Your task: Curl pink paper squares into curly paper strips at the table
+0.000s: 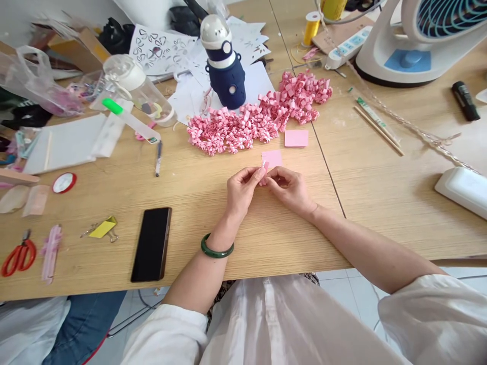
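Between my two hands is a small pink strip [266, 165], its upper end sticking out above the fingertips. My left hand [242, 186], with a green bangle on the wrist, pinches the strip between thumb and forefinger. From the other side my right hand [289, 187] closes its fingertips at the strip's lower part; the exact grip is partly hidden. Just beyond the fingers lies a pink paper piece [272, 157], and a pink stack of paper [296, 138] rests to its right. Behind these stretches a long heap of curled pink pieces [236, 129].
A navy bottle [227, 76] stands behind the heap, a clear bottle [148, 96] to its left. A phone [151, 244], a binder clip [102, 227] and red-handled pliers [20, 256] lie at left. A fan [399, 56] and power strip [348, 48] are at right. Another person's leg [87, 324] shows lower left.
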